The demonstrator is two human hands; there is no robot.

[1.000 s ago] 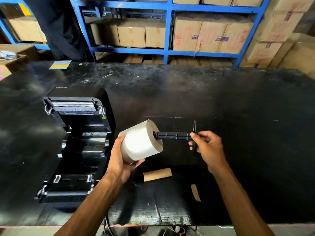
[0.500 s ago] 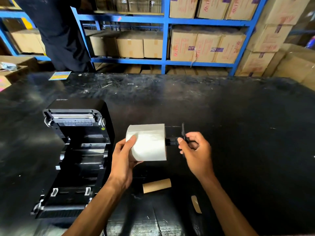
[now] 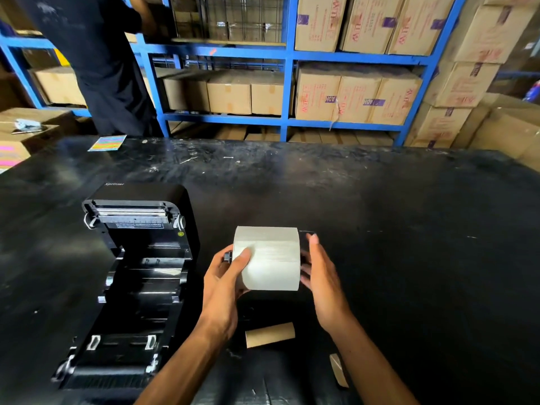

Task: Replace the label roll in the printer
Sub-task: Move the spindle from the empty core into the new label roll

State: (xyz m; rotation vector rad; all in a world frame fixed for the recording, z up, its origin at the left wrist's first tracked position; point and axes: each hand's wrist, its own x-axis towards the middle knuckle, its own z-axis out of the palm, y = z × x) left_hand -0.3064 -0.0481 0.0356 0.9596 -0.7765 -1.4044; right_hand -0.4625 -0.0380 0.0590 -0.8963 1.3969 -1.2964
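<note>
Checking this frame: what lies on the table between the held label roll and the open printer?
In the head view, only the left hand gripping the label roll and the black spindle tip poking out; beneath them the black table is bare up to the printer.

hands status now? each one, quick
Left hand: closed on the roll, thumb over its front.
Right hand: open, palm against the roll's right end; grip cannot be told.

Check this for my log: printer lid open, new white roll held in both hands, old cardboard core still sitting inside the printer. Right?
Not quite: the head view shows the cardboard core lying on the black table, right of the open printer. The white roll is between the left hand and right hand.
</note>
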